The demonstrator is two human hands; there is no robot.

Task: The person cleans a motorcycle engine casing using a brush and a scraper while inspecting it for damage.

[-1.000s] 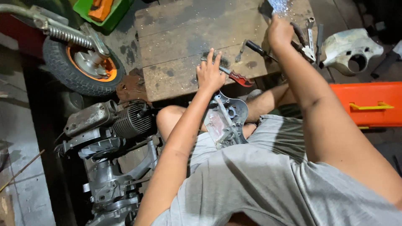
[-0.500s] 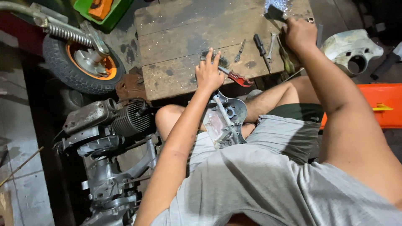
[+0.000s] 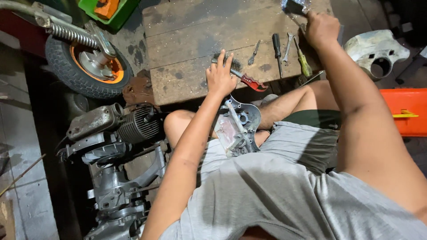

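Our left hand (image 3: 220,78) lies flat, fingers spread, on the red-handled wire brush (image 3: 242,78); its long axis runs rightward. Our right hand (image 3: 321,29), farther away, grips a dark tool (image 3: 294,7).

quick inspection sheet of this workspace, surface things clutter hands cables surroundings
surface: worn wooden board, stained, flecked with shiny bits
job's things: metal engine cover on the lap; red-handled wire brush on the board
clutter: screwdrivers and a wrench lying on the board
grippers: left hand flat on the brush; right hand closed at the board's far edge, what it holds is unclear
cables: nothing seen
surroundings: engine block, small wheel with orange rim, green tray, orange case, white housing
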